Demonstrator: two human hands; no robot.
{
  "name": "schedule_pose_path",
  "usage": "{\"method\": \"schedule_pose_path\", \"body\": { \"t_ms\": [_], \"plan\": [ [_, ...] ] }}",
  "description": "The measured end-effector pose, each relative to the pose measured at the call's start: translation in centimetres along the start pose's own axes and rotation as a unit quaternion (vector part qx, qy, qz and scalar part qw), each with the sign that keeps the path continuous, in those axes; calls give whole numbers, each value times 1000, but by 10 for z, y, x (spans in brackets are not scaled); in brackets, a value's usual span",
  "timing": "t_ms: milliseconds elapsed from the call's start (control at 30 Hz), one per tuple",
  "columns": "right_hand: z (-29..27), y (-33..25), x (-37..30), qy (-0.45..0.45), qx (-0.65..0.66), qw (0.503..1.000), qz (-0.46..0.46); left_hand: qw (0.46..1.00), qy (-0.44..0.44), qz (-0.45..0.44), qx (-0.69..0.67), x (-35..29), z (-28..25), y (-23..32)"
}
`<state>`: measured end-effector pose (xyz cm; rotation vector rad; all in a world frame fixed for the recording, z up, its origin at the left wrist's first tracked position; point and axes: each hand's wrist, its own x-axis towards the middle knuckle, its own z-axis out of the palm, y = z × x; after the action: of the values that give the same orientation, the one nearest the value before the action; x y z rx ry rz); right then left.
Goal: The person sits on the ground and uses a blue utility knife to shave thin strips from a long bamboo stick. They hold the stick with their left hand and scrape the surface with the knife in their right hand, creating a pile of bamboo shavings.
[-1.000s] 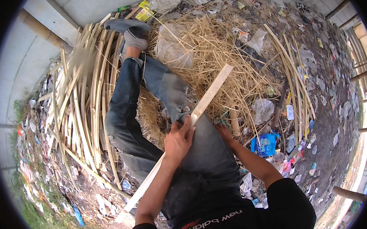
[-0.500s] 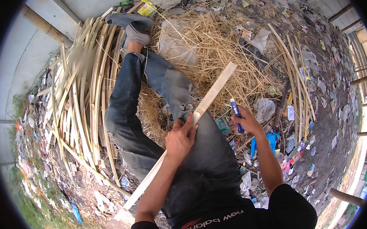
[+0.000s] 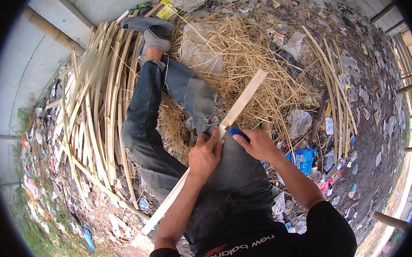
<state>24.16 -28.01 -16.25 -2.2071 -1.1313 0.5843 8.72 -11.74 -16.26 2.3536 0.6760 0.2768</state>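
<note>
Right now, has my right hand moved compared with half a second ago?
Yes. Judged against the blue packet on the ground, your right hand has moved left, bringing the blue tool to the pale strip.

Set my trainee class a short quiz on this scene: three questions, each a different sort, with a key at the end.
1. Multiple choice: which hand holds the blue-handled cutter?
a) left
b) right
c) neither

2. True or false: the long, flat, pale wood-like strip lies across the dark, worn trousers.

3. Fill in the blank: the larger pile of long, pale, narrow strips lies on the person's ____ side.

Key: 1. b, the right hand. 2. True. 3. Left.
</note>
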Motion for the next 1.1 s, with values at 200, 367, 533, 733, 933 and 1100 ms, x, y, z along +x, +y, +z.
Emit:
{"method": "schedule_pose_path", "body": {
  "t_ms": [200,367,533,733,933,1100],
  "plan": [
    [2,5,6,11,-88,995,37,1000,-5,3,9,2,2,0],
    [3,0,8,51,-60,996,38,999,-10,0,31,6,4,3],
    [3,-3,2,33,-6,998,48,999,13,25,35,0,7,-2],
    [4,16,17,-13,-81,996,40,999,-18,-11,29,3,-1,7],
    [14,14,17,63,-66,995,46,999,-33,-5,36,8,2,1],
    [14,35,26,127,-44,982,132,996,-49,17,69,9,-1,-3]
  ]
}}
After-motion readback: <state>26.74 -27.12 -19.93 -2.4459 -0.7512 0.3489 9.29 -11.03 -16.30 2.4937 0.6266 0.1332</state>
